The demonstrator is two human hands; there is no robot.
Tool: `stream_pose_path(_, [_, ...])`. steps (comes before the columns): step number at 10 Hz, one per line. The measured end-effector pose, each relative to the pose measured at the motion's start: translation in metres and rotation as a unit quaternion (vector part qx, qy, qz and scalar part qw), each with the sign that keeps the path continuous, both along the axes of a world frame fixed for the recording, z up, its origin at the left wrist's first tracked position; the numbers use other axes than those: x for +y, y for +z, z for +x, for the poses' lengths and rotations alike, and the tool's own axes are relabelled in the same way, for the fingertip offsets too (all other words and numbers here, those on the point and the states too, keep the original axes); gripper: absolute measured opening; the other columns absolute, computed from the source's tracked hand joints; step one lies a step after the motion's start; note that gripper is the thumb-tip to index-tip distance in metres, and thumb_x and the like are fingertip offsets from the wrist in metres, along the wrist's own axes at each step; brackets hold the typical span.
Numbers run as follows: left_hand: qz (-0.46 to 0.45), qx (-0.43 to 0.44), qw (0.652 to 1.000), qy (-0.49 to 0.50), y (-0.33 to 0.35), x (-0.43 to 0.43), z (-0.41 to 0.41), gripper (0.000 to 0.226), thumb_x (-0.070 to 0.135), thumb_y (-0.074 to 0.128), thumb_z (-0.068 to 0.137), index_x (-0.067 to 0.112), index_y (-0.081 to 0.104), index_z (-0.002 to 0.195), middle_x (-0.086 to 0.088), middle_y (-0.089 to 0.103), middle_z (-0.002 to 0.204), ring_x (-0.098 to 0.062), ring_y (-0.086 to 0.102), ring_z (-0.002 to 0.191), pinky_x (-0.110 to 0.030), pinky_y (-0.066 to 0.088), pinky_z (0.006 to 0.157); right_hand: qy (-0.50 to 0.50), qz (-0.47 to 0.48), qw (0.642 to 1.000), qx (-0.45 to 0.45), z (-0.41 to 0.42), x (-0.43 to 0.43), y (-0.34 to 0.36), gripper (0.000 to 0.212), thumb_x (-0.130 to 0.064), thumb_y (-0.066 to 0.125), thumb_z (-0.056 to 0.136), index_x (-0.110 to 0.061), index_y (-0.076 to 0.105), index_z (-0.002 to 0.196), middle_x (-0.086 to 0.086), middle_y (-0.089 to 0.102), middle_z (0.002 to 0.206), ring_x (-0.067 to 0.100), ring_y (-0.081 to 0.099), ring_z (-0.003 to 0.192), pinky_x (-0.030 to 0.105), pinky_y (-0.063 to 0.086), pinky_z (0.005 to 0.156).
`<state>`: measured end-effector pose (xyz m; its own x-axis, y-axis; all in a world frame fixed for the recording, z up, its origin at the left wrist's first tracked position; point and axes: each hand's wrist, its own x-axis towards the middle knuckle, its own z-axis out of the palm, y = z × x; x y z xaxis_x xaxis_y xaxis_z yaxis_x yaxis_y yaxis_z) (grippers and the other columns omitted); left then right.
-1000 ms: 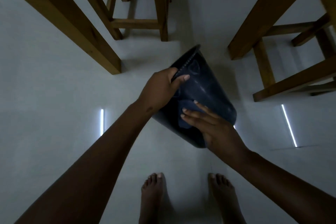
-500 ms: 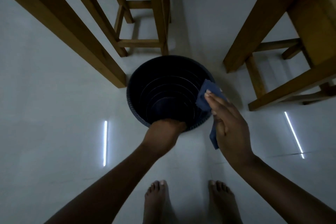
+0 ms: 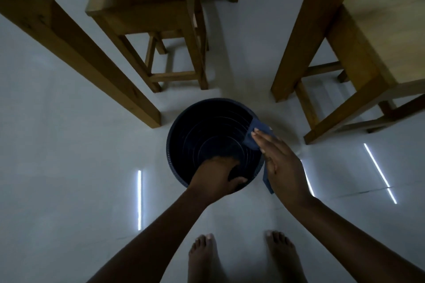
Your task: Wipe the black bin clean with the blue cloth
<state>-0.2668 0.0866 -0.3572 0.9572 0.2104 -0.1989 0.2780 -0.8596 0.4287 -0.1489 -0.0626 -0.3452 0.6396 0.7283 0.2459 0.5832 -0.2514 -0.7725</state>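
Note:
The black bin (image 3: 184,138) stands upright on the pale floor, its round mouth facing me and ribbed rings showing inside. My left hand (image 3: 216,177) grips the near rim, fingers curled over the edge into the bin. My right hand (image 3: 282,163) lies flat against the bin's right rim and presses the blue cloth (image 3: 255,133) onto it. One end of the cloth pokes past my fingertips over the rim; another end hangs below my palm outside the bin.
A wooden table leg (image 3: 92,71) slants at the left, a wooden stool (image 3: 161,30) stands behind the bin, and another stool with its legs (image 3: 345,71) is at the right. My bare feet (image 3: 241,257) are on the floor below the bin.
The bin went from tilted on its side in my hands to upright on the floor. My left hand shifted to the near rim, and my right hand brought the cloth from the outer wall to the right rim.

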Motion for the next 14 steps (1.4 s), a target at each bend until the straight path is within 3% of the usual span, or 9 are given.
stream_pose_path(3, [0.001,-0.128,0.991,-0.035,0.074,-0.008,0.097,0.032,0.031,0.062,0.09,0.014,0.064,0.117,-0.003,0.068,0.114,-0.018,0.059,0.103,-0.02,0.04,0.089,-0.157,0.065,0.985,-0.027,0.051,-0.025,0.061,0.037,-0.012,0.044,0.098,-0.013,0.054,0.134,-0.001,0.052,0.14,0.017,0.049,0.131,0.032,0.042,0.106])
stream_pose_path(4, [0.011,-0.168,0.984,-0.052,0.093,-0.014,0.146,0.021,0.01,0.081,0.072,0.008,0.072,0.09,-0.008,0.074,0.09,-0.015,0.064,0.081,-0.018,0.039,0.079,-0.228,0.07,0.968,-0.073,0.083,-0.037,0.086,0.035,-0.01,0.049,0.096,-0.008,0.055,0.131,0.002,0.055,0.136,0.018,0.053,0.126,0.029,0.044,0.102])
stream_pose_path(6, [-0.052,-0.15,0.987,-0.036,0.141,-0.038,0.203,0.034,0.026,0.058,0.088,0.009,0.066,0.117,-0.008,0.069,0.116,-0.015,0.056,0.104,-0.005,0.024,0.093,-0.312,0.052,0.942,-0.11,0.147,-0.065,0.138,0.033,-0.012,0.046,0.098,-0.006,0.057,0.128,0.005,0.056,0.135,0.026,0.047,0.133,0.03,0.042,0.105])
stream_pose_path(7, [-0.049,-0.116,0.991,-0.052,0.169,-0.055,0.224,0.032,0.028,0.054,0.091,0.016,0.064,0.119,-0.001,0.066,0.118,-0.013,0.055,0.104,-0.004,0.024,0.086,-0.328,0.021,0.939,-0.099,0.183,-0.073,0.148,0.031,-0.009,0.047,0.098,-0.009,0.059,0.127,0.004,0.056,0.136,0.026,0.04,0.138,0.026,0.038,0.109])
stream_pose_path(8, [-0.065,-0.102,0.991,-0.06,0.191,-0.063,0.244,0.028,0.029,0.053,0.093,0.02,0.062,0.117,0.002,0.065,0.117,-0.012,0.055,0.103,-0.011,0.032,0.081,-0.325,-0.004,0.943,-0.077,0.213,-0.078,0.141,0.033,-0.011,0.042,0.098,-0.007,0.061,0.125,0.01,0.057,0.133,0.026,0.046,0.133,0.038,0.044,0.105])
stream_pose_path(9, [-0.05,-0.073,0.993,-0.078,0.205,-0.066,0.262,0.046,0.047,0.034,0.089,0.024,0.06,0.119,0.005,0.062,0.119,-0.014,0.057,0.104,-0.023,0.043,0.086,-0.302,-0.071,0.948,-0.064,0.235,-0.081,0.127,0.037,0.0,0.049,0.09,-0.007,0.06,0.125,0.013,0.056,0.134,0.031,0.047,0.131,0.041,0.045,0.103])
stream_pose_path(11, [-0.083,-0.081,0.992,-0.057,0.235,-0.064,0.267,0.026,0.029,0.054,0.092,0.022,0.059,0.116,0.001,0.063,0.114,-0.018,0.057,0.102,-0.024,0.042,0.082,-0.213,-0.245,0.944,-0.063,0.242,-0.084,0.144,0.042,-0.018,0.052,0.085,-0.008,0.06,0.125,0.015,0.055,0.137,0.044,0.046,0.126,0.056,0.047,0.091])
stream_pose_path(13, [-0.122,-0.095,0.988,-0.014,0.285,-0.058,0.261,0.03,0.026,0.057,0.091,0.02,0.058,0.121,0.001,0.06,0.121,-0.016,0.055,0.109,-0.021,0.04,0.088,-0.231,-0.138,0.961,-0.066,0.22,-0.074,0.24,0.033,-0.02,0.05,0.092,-0.009,0.062,0.121,0.011,0.059,0.131,0.032,0.048,0.128,0.043,0.042,0.1])
stream_pose_path(14, [-0.162,-0.1,0.98,0.051,0.334,-0.047,0.251,0.028,0.021,0.06,0.091,0.018,0.06,0.119,0.01,0.057,0.116,-0.001,0.053,0.102,-0.002,0.033,0.083,-0.235,-0.081,0.965,-0.082,0.203,-0.054,0.299,0.037,-0.026,0.044,0.09,-0.01,0.066,0.116,0.008,0.066,0.119,0.025,0.054,0.118,0.039,0.044,0.101])
